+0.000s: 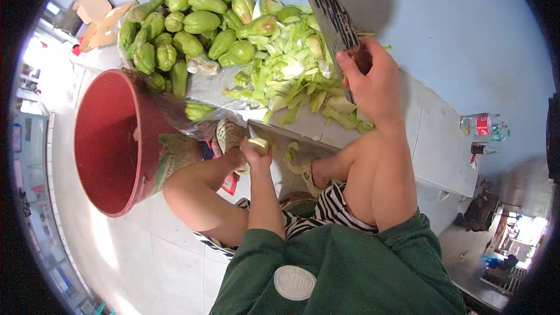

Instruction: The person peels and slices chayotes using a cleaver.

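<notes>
the right hand [373,84] is closed around the handle of a cleaver [331,16], its broad, dark-streaked blade raised over the ledge and slanting up toward the wall. the left hand [255,154] has its fingers wrapped round a pale green piece of chayote [259,145], held low between the knees, just off the front edge of the tiled ledge [434,131]; the fingers hide part of it.

beyond the hands, a loose heap of pale green chayote slices and peelings [291,67] spreads over the middle of the ledge, some scraps reaching its front edge. whole chayotes [201,21] are piled against the heap, toward the ledge's left end, on clear plastic sheeting [224,87]; one lies apart near the front edge. a cardboard box [111,28] sits past the pile, by the left end.

a red bucket [105,151] stands in front of the ledge's left part, beside the left knee, its mouth toward the camera. near the back of the ledge's right end is a clear bottle with a red label [482,124].
</notes>
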### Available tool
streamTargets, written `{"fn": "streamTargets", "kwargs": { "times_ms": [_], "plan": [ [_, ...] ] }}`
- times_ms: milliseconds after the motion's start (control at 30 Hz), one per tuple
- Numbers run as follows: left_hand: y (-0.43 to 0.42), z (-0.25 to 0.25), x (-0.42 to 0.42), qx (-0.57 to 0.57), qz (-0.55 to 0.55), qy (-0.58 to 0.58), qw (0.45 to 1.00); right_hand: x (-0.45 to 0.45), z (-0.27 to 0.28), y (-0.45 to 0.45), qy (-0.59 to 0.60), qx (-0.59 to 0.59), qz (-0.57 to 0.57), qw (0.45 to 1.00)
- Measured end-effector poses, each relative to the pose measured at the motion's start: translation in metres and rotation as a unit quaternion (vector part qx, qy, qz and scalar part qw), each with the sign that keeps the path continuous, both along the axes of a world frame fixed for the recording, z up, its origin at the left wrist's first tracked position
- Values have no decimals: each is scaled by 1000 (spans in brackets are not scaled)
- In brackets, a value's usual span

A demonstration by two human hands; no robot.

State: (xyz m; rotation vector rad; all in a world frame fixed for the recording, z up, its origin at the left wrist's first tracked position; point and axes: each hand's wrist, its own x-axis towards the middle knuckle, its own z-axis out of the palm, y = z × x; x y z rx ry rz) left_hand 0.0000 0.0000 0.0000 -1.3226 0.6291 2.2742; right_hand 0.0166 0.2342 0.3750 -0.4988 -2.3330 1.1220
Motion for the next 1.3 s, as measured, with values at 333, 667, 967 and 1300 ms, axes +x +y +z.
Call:
{"fn": "streamTargets", "kwargs": {
  "times_ms": [333,667,967,1300],
  "plan": [
    [-18,174,-24,37,-21,301,953,90,-24,-37,-91,-136,33,986],
    [-12,294,-49,211,-79,456,861,150,-56,-11,-125,-150,-55,979],
    [31,305,-80,363,-234,385,816,158,-95,-7,-180,-62,-120,974],
    [3,298,-107,259,-183,426,848,146,-133,-14,-150,-53,-77,984]
  ]
}}
